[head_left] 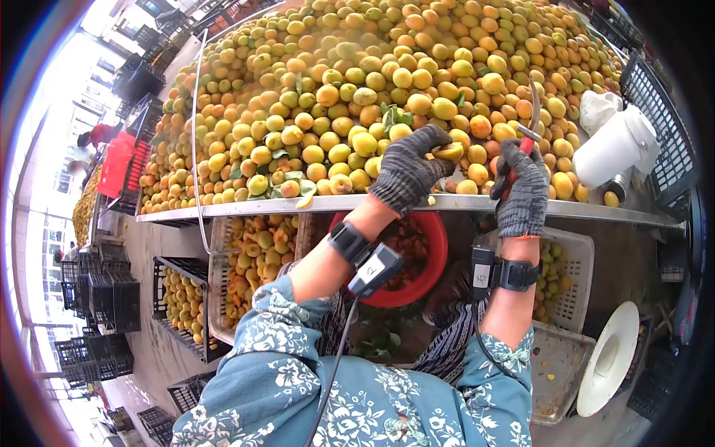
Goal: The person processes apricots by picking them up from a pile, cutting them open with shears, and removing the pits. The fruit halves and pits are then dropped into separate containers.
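A large heap of yellow-orange apricots (335, 119) covers the table in front of me. My left hand (413, 167), in a dark grey knitted glove, is closed on an apricot (449, 152) above the table's near edge. To its right, my right hand (523, 186), gloved alike, grips the red handle of a curved knife (529, 134). The blade points up and away from me, over the heap. The two hands are apart. Below them, under the table edge, a red basin (436, 257) holds orange-brown pieces.
The metal table rim (298, 205) runs across the view. White crates (581, 253) of fruit flank the basin. A black crate (205, 305) of apricots stands left. At right are a white jug (614, 145) and a white hat (611, 357). A person in red (100, 134) is far left.
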{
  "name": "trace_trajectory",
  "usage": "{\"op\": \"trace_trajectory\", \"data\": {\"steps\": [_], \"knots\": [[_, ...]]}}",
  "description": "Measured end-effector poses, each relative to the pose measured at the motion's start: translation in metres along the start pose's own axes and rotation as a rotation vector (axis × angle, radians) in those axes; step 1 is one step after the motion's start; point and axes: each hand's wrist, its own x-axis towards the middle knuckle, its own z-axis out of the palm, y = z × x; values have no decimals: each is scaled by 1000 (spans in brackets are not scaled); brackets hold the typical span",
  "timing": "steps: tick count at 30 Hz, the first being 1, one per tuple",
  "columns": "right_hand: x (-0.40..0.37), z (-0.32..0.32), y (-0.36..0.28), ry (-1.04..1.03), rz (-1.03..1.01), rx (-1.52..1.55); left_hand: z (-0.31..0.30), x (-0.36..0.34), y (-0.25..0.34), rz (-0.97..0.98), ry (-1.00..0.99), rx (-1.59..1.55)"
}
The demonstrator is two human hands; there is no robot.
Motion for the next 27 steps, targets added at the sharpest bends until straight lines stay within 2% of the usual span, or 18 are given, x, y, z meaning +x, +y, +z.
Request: {"op": "trace_trajectory", "data": {"steps": [1, 2, 5, 9, 11, 13, 16, 19, 21, 22, 23, 25, 27], "knots": [[-1, 4, 1, -62, 26, -95, -5, -5, 2, -54, 14, -310], [-5, 10, 3, -71, 78, -112, -12, -12, 4, -140, 13, -394], [-13, 26, 15, -160, 177, -179, -26, -27, 7, -46, 99, -210], [-28, 50, 26, -244, 154, -183, -37, -36, 8, 52, 216, -51], [-31, 58, 28, -256, 175, -365, -41, -39, 7, 84, 214, -17], [-30, 62, 36, -259, 130, -403, -48, -42, 9, 58, 198, -17], [-30, 69, 40, -262, 157, -369, -60, -45, 7, -165, 109, -392], [-32, 76, 42, -268, 236, -378, -65, -44, -4, -122, 129, -285], [-33, 82, 48, -278, 137, -341, -67, -46, -10, -154, 103, -355], [-32, 83, 52, -286, 22, -492, -67, -48, -10, -170, 100, -334], [-31, 85, 56, -288, 24, -492, -66, -48, -10, -185, 97, -313], [-29, 86, 62, -292, -590, -1085, -62, -51, -11, -141, 124, -230], [-30, 88, 63, -285, -606, -1175, -63, -51, -13, -23, 188, -62]]}}
